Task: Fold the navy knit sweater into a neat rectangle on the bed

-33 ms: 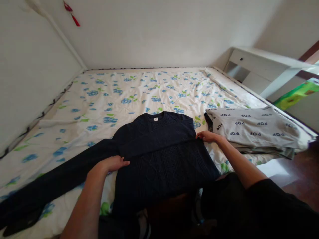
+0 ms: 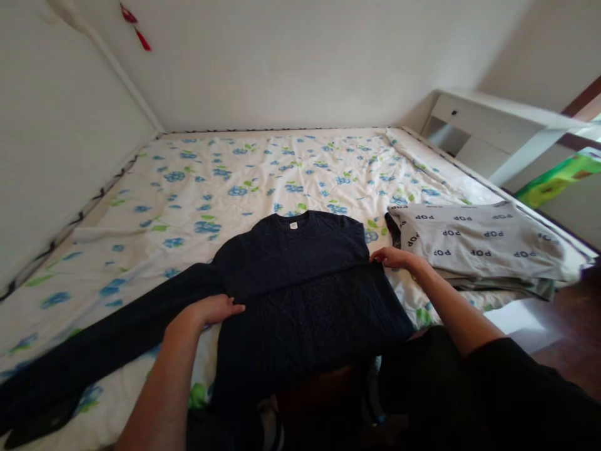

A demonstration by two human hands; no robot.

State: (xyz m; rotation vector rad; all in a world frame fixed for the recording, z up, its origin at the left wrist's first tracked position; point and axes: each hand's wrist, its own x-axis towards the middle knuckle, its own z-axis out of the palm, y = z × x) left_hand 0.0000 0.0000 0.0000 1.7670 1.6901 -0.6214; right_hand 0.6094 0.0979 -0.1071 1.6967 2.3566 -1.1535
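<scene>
A dark navy sweater (image 2: 300, 288) lies flat on the flowered bed sheet (image 2: 282, 169), collar pointing away from me. Its long sleeve (image 2: 94, 351) stretches out toward the lower left. A fold line runs across the chest between my hands. My left hand (image 2: 211, 310) grips the sweater's left side at that fold, fingers curled on the cloth. At the right end of the fold, my right hand (image 2: 392, 257) pinches the sweater's right edge. The sweater's hem hangs over the bed edge by my body.
A folded grey garment printed "POP" (image 2: 479, 241) lies on a small pile at the bed's right edge, just beyond my right hand. A white shelf unit (image 2: 488, 125) stands behind it. White walls close the left and far sides. Brown floor (image 2: 573, 326) shows at right.
</scene>
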